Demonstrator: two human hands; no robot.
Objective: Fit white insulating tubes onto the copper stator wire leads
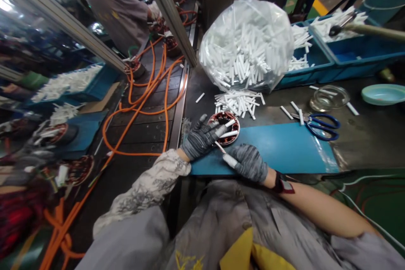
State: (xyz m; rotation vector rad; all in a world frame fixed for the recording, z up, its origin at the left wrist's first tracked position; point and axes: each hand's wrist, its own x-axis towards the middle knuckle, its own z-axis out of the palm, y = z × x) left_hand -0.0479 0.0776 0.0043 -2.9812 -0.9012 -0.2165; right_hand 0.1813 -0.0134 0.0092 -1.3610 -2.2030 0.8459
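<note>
The left hand [200,138], gloved, lay over the near edge of a stator [225,127], fingers curled on its rim, gripping it. The right hand [249,163], also gloved, was closed around a thin tool [225,154] whose tip pointed up-left toward the stator, just beside the left fingers. White strips stuck out of the stator's slots. Both hands rested on a blue mat [284,147]. Just beyond the stator lay a loose pile of white strips [238,102], and behind that a clear bag [248,44] full of them. Scissors [321,125] lay to the right of the hands, with a glass dish [329,98] past them. Orange hoses [148,97] ran off to the left.
</note>
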